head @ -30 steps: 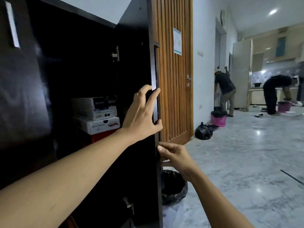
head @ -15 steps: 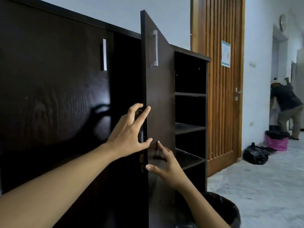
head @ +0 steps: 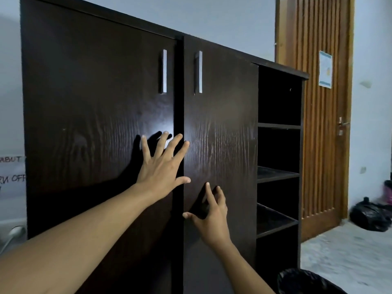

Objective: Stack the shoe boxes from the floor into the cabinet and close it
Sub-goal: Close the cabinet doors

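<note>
The dark wooden two-door cabinet (head: 101,115) fills the frame's left and centre. Open shelves (head: 277,175) adjoin its right side. Right of those stands the slatted wooden door (head: 314,124), with a black rubbish bag (head: 369,217) on the floor (head: 350,257) at lower right. Both hands lie at centre against the doors, the left hand (head: 161,168) above-left of the right hand (head: 212,217).

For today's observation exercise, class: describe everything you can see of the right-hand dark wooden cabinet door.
The right-hand dark wooden cabinet door is a tall, flat, dark brown panel with visible grain and a slight sheen. A vertical silver bar handle sits near its upper left edge. It looks shut or nearly so, beside the matching left door, with open shelves to its right. The right hand touches its lower part with spread fingers; the left hand lies across the seam.
</note>
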